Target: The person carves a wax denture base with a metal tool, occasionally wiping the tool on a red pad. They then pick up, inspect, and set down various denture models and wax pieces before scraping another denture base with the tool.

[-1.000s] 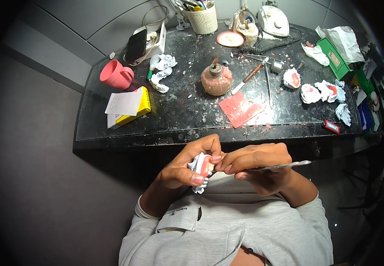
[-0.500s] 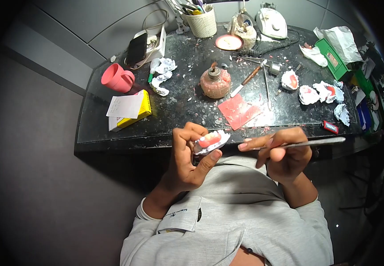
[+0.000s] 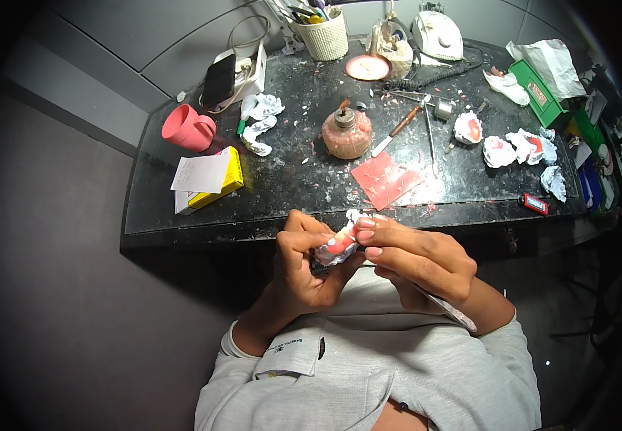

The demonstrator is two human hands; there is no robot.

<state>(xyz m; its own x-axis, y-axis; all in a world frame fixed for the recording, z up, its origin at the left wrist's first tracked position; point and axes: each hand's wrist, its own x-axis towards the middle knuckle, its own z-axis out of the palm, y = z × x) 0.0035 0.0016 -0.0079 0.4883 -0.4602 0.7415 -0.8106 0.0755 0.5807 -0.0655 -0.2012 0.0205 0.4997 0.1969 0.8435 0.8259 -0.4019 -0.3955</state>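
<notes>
Head view: 1 plaster dental cast [image 3: 338, 246] w/ pink wax & tooth-coloured pcs, held up before the front edge of the bench [image 3: 275, 201]; my L hand [image 3: 302, 262] gripped it, thumb along near side, fingers at left; my R hand [image 3: 426, 258] had fingertips at its right side; 1 metal tool [image 3: 456, 314], held in R hand, one end jutting toward my forearm, other end hidden; handling, my est.: light, stiff, plaster brittle at thin edges, wax soft, prone to dents, prob. a bit slick; best hold: white base, clear of wax; on bench: 1 burner [image 3: 347, 136], 1 pink sheet [image 3: 381, 181], 1 brown-handled knife [image 3: 398, 131].
</notes>
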